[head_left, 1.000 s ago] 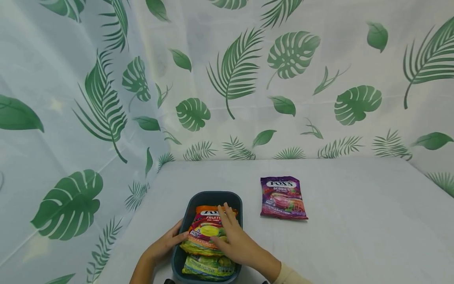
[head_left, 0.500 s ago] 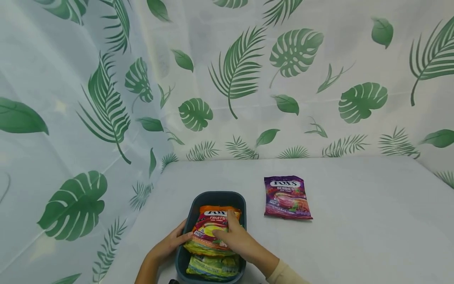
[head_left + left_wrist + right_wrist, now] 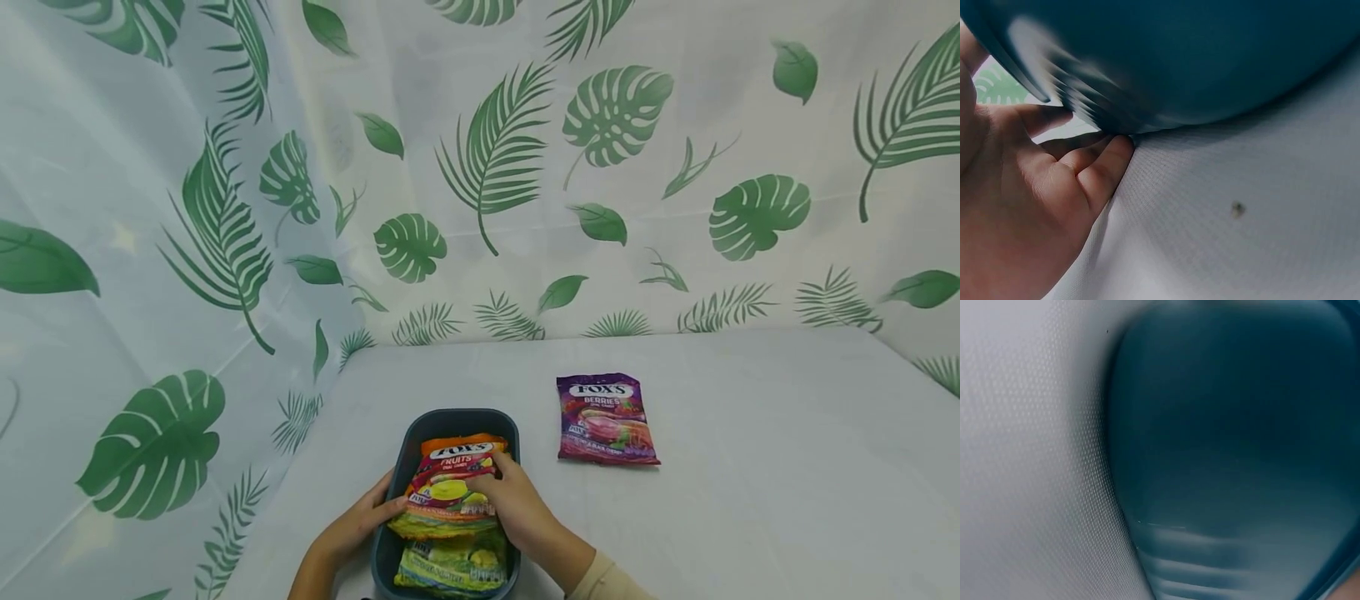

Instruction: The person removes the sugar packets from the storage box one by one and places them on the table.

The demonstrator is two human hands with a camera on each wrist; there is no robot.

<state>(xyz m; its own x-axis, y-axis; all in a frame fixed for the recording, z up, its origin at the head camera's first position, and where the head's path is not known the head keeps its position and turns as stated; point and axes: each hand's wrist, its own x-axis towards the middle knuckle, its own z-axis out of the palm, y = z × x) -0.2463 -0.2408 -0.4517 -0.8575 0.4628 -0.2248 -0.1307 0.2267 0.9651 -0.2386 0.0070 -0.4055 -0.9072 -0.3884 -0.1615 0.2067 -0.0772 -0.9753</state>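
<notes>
A dark blue plastic tub [image 3: 384, 567] stands on the table with candy bags inside. My left hand [image 3: 358, 521] holds its left side, thumb over the rim; in the left wrist view the fingers of this left hand [image 3: 1054, 181] lie against the ribbed outer wall. On top is a red and orange Fox's Fruits candy bag [image 3: 448, 492]. My right hand [image 3: 521, 508] pinches this bag by its right edge, the fingertips partly hidden. Beneath it, toward me, lies a green candy bag [image 3: 450, 565]. The right wrist view shows mostly the tub's outer wall [image 3: 1229, 437].
A purple Fox's Berries candy bag [image 3: 604, 421] lies flat to the right of the tub, apart from it. White cloth covers the table [image 3: 750, 483]. Leaf-printed curtains [image 3: 510, 167] hang behind and on the left.
My right hand went from lying spread over the Fruits bag to pinching its right edge. The bag's right side has shifted a little, and more of the green bag shows. My left hand stays put.
</notes>
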